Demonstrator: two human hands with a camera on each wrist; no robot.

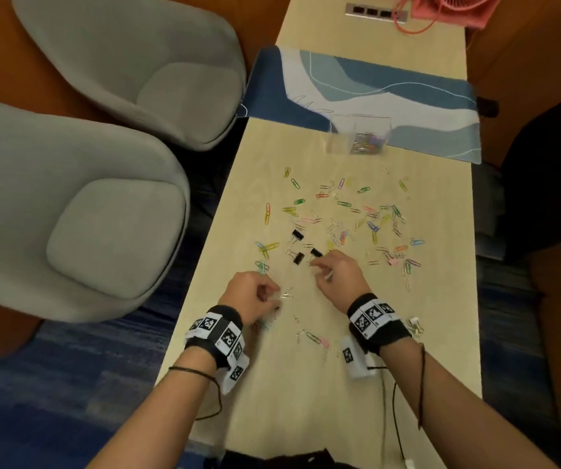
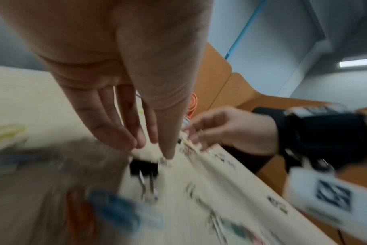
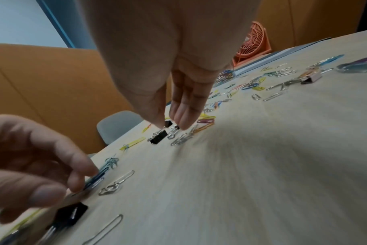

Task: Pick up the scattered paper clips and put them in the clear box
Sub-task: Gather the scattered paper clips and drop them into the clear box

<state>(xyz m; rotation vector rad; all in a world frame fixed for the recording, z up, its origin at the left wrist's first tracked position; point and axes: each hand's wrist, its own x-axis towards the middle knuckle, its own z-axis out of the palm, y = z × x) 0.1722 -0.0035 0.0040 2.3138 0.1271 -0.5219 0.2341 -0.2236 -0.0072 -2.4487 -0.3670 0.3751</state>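
Many coloured and silver paper clips [image 1: 343,218] lie scattered on the pale wooden table [image 1: 434,333]. The clear box [image 1: 356,137] stands at the far end, against the blue mat, with several clips inside. My left hand [image 1: 255,292] is low at the near left; its index finger and thumb pinch a blue paper clip [image 3: 96,178] that lies on the table. My right hand [image 1: 333,269] is beside the black binder clips [image 1: 297,257], fingers curled, with silver clip wire [image 1: 329,275] showing in it. Both wrist views are blurred.
Three black binder clips lie among the paper clips, and a pale one [image 1: 416,324] sits by my right wrist. A blue patterned mat [image 1: 407,96] crosses the table behind the box. An orange fan [image 1: 451,8] stands at the far end. Two grey chairs [image 1: 69,214] are at the left.
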